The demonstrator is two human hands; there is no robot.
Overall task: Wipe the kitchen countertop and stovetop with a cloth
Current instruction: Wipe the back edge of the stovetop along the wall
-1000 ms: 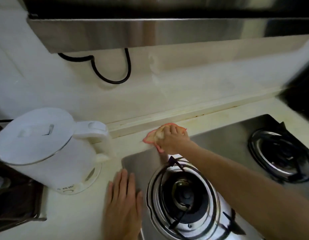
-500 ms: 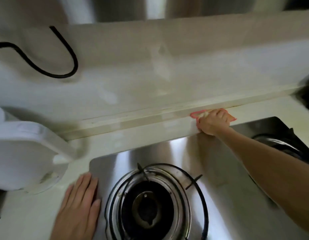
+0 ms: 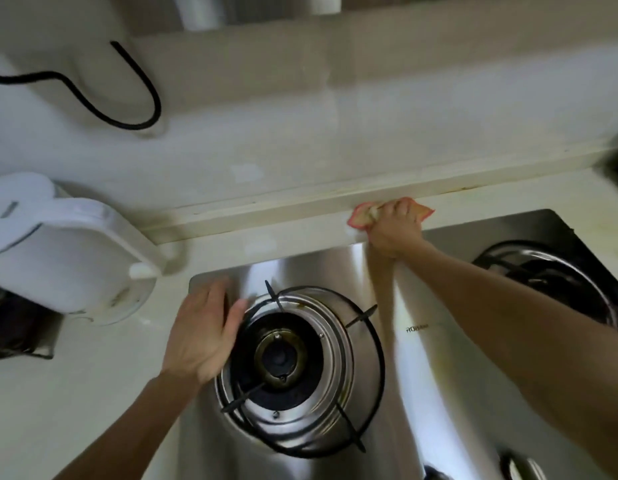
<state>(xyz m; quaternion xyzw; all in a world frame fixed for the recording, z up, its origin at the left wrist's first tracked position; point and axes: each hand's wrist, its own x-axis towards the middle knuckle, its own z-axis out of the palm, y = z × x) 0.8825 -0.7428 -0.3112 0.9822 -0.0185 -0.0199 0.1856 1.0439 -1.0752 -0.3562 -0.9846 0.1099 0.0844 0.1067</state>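
Observation:
My right hand (image 3: 395,226) presses a pink-edged cloth (image 3: 361,218) onto the cream countertop strip (image 3: 266,237) behind the steel stovetop (image 3: 335,268), against the low back ledge (image 3: 300,206). The fingers are curled over the cloth, most of which is hidden under them. My left hand (image 3: 203,330) lies flat with fingers together at the stovetop's left edge, beside the left burner (image 3: 283,358), and holds nothing.
A white electric kettle (image 3: 58,251) stands on the counter at the left. A black cord (image 3: 127,95) loops on the wall above it. The right burner (image 3: 550,282) lies under my right forearm. A dark rack (image 3: 20,330) sits at the far left edge.
My right hand has slid the cloth rightward along the back strip from near the kettle. My left hand has moved from the counter onto the stovetop's edge by the left burner.

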